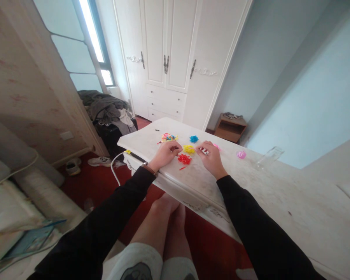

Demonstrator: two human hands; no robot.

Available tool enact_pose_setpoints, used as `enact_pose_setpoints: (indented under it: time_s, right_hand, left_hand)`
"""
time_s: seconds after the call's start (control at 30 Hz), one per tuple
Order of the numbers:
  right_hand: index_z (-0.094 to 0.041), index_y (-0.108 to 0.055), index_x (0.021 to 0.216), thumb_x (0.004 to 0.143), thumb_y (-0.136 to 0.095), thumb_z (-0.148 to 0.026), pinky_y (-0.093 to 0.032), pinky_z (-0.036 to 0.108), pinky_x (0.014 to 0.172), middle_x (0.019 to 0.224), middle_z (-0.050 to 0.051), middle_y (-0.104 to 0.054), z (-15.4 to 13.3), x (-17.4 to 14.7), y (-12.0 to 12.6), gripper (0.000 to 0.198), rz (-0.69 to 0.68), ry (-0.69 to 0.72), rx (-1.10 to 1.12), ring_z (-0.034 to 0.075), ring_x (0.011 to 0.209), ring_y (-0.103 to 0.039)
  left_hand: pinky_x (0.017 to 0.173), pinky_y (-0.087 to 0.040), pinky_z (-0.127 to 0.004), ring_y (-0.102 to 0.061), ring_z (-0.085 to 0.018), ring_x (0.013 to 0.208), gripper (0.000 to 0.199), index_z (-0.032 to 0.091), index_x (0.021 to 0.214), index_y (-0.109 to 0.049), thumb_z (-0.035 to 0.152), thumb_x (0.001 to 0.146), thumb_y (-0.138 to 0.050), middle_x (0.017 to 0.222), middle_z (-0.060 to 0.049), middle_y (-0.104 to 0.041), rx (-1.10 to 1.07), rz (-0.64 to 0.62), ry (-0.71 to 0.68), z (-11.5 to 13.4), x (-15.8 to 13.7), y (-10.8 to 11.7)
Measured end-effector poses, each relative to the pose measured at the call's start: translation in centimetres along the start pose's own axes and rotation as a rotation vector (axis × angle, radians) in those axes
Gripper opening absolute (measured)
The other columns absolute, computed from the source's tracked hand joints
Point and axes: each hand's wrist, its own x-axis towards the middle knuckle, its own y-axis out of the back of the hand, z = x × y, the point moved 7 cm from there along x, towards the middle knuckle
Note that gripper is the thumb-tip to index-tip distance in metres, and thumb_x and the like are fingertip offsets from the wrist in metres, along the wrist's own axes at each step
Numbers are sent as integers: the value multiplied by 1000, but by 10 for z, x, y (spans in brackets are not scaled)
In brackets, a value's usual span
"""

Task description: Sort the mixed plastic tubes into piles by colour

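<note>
On the white tabletop (198, 182), small thin coloured pieces lie sorted in piles. My left hand (165, 154) has its fingers pinched together between a mixed-colour pile (168, 137) and a red pile (184, 159); anything in the pinch is too small to make out. A yellow pile (189, 149) lies between my two hands, with a blue pile (194, 139) beyond it. My right hand (211, 158) is closed in a pinch just right of the yellow pile, its contents unclear. Some pink pieces (217, 147) show partly behind that hand.
Farther right on the table are a round pink-purple item (241, 154) and a clear glass (270, 157) lying tilted. A small dark loop (157, 130) is near the far edge. A white cable (114, 165) hangs at the table's left corner. A white wardrobe (170, 46) stands behind.
</note>
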Motion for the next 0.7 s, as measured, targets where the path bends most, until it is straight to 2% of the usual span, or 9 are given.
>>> enact_pose_setpoints:
  time_s: [0.1, 0.23, 0.4, 0.53, 0.7]
  right_hand:
    - [-22, -69, 76, 86, -63, -30, -45, 34, 70, 79, 3, -69, 19, 2, 16, 14, 122, -115, -32, 20, 75, -59]
    - [-20, -69, 73, 81, -65, -28, -47, 35, 72, 78, 4, -70, 63, 0, 47, 12, 298, -286, -100, 19, 73, -59]
    - [-19, -69, 75, 77, -68, -27, -47, 36, 71, 76, 5, -70, 113, -11, 67, 8, 351, -471, -177, 19, 68, -56]
    - [-21, -68, 72, 76, -71, -31, -48, 37, 69, 72, 4, -68, 134, -15, 67, 11, 340, -451, -208, 20, 67, -56]
    - [-21, -65, 68, 75, -74, -26, -45, 36, 67, 67, 3, -62, 149, -16, 65, 12, 294, -431, -233, 20, 65, -53]
  left_hand:
    - [62, -52, -25, -67, -14, 63, 17, 14, 85, -70, 31, 86, -66, 71, -3, -69, -79, 6, 99, -10, -2, 2]
    - [63, -53, -25, -69, -15, 65, 19, 14, 89, -72, 32, 86, -69, 71, -4, -71, -78, -14, 124, -16, -3, 1]
    - [64, -54, -25, -69, -15, 64, 21, 14, 95, -73, 32, 85, -69, 69, -4, -71, -102, -31, 144, -20, -3, -2]
    - [65, -56, -27, -70, -16, 64, 29, 13, 102, -71, 34, 82, -74, 71, -3, -71, -178, -22, 157, -22, -2, -1]
    - [65, -59, -28, -70, -16, 65, 32, 13, 93, -68, 37, 76, -81, 72, -4, -71, -277, -15, 206, -24, -2, -2]
